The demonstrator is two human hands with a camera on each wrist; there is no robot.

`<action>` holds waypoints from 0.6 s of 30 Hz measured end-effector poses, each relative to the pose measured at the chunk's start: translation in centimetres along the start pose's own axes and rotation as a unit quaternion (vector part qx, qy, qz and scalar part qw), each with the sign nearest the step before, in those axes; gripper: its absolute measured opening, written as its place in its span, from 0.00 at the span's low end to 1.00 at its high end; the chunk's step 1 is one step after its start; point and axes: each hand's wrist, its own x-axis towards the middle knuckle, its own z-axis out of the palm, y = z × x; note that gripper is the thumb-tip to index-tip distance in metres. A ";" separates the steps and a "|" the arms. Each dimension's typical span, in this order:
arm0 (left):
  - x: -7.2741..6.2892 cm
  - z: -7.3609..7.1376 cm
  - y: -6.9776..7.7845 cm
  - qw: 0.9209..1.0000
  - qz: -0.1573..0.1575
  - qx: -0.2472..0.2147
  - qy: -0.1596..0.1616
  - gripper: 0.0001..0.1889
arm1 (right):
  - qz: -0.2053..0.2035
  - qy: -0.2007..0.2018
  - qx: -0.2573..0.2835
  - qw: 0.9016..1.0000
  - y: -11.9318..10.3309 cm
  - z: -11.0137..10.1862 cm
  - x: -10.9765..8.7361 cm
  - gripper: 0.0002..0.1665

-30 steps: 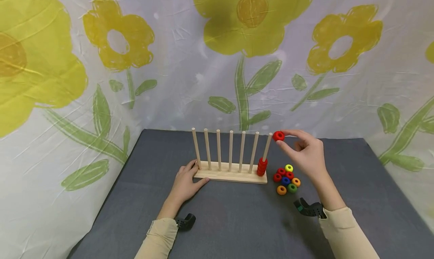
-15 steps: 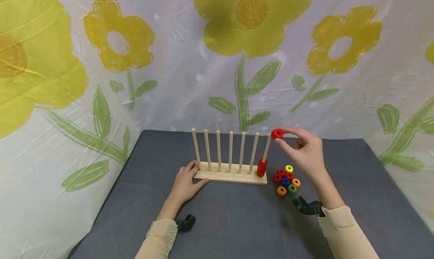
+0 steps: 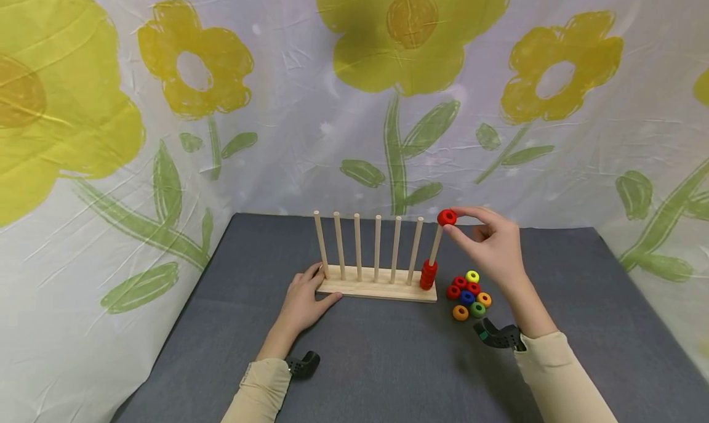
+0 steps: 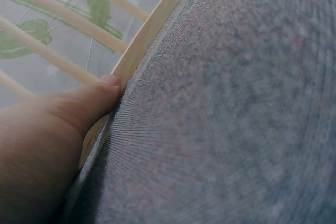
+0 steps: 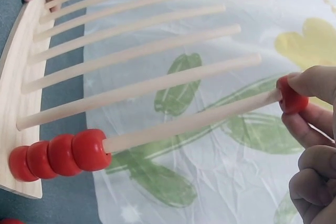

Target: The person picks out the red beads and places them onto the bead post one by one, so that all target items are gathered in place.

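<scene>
Red bead (image 3: 447, 217) in right hand (image 3: 493, 247), at tip of rightmost peg (image 3: 436, 245).

Below your right hand (image 3: 493, 250) you have a dark grey worktop (image 3: 376, 367); beyond it and left of your left hand (image 3: 301, 300), a pale, creased cloth (image 3: 288, 164) with yellow flowers (image 3: 227, 56) and green leaves (image 3: 362, 172).

We see the peg rack (image 3: 365, 289) on the table (image 3: 365, 361), before the cloth backdrop (image 3: 299, 164), with the left hand (image 3: 303, 297) at its left end and four beads (image 3: 428, 275) low on its rightmost peg (image 3: 436, 245). At that peg's tip we find one bead (image 3: 442, 218) in the right hand (image 3: 493, 244); loose beads (image 3: 466, 302) lie just right of the rack.
</scene>
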 end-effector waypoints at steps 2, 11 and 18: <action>0.0 0.0 0.0 1.000 0.000 -0.001 0.000 0.38 | 0.001 -0.002 -0.001 1.000 -0.1 0.1 0.0 0.20; 0.0 0.0 0.1 1.000 0.003 0.000 0.001 0.38 | 0.000 -0.013 -0.011 1.000 0.0 0.3 0.0 0.18; -0.1 0.0 0.0 1.000 0.005 0.001 0.005 0.38 | 0.002 -0.023 -0.021 1.000 0.0 0.4 -0.1 0.19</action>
